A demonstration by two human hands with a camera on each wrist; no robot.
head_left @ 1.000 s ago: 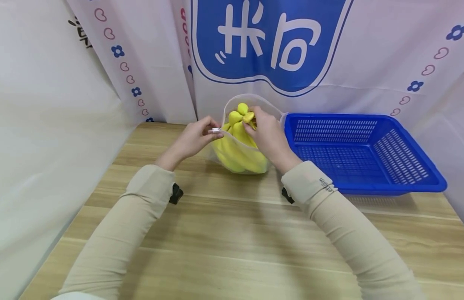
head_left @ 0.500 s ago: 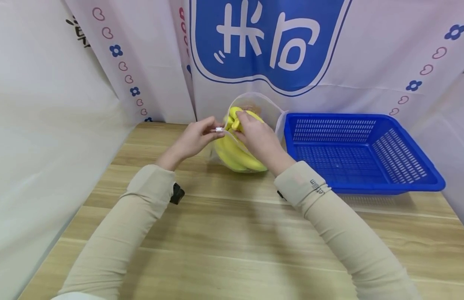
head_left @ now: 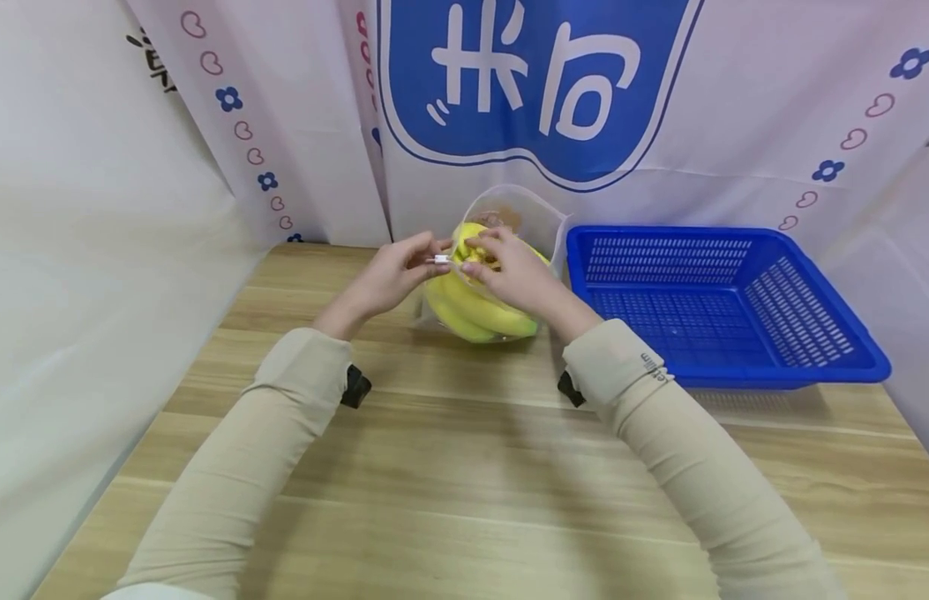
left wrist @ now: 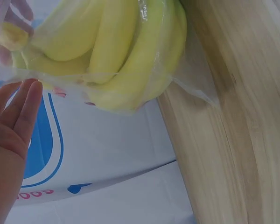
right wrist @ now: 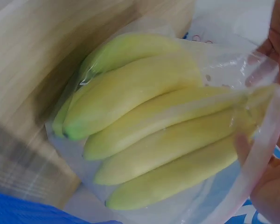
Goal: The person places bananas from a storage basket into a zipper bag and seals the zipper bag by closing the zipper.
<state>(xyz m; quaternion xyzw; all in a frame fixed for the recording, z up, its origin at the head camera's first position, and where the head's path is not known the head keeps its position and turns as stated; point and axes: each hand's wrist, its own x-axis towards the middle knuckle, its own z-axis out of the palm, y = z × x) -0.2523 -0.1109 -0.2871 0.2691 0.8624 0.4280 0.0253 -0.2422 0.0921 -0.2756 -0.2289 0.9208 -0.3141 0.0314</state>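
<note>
A clear zip bag (head_left: 548, 247) stands near the table's back edge with its mouth open, holding a bunch of yellow bananas (head_left: 479, 308). My left hand (head_left: 389, 275) pinches the left end of the bag's rim at its white slider (head_left: 441, 259). At the bag's mouth is my right hand (head_left: 527, 279), thumb and fingers spread apart around the bananas' stem end. The left wrist view shows the stem (left wrist: 13, 36) between those fingers, seemingly not squeezed. Through the plastic in the right wrist view, several bananas (right wrist: 149, 126) lie side by side, green tips toward the bag's bottom.
To the right of the bag stands a blue plastic basket (head_left: 726, 375), close to its side. Behind everything hangs a white printed cloth (head_left: 322, 100) with a blue emblem. The wooden table (head_left: 434, 483) stretches toward me under both forearms.
My right hand has shifted the bananas' stem end leftward and down within the bag, then loosened its fingers. More of the bag's back wall shows. My left hand keeps its pinch, nearly still.
</note>
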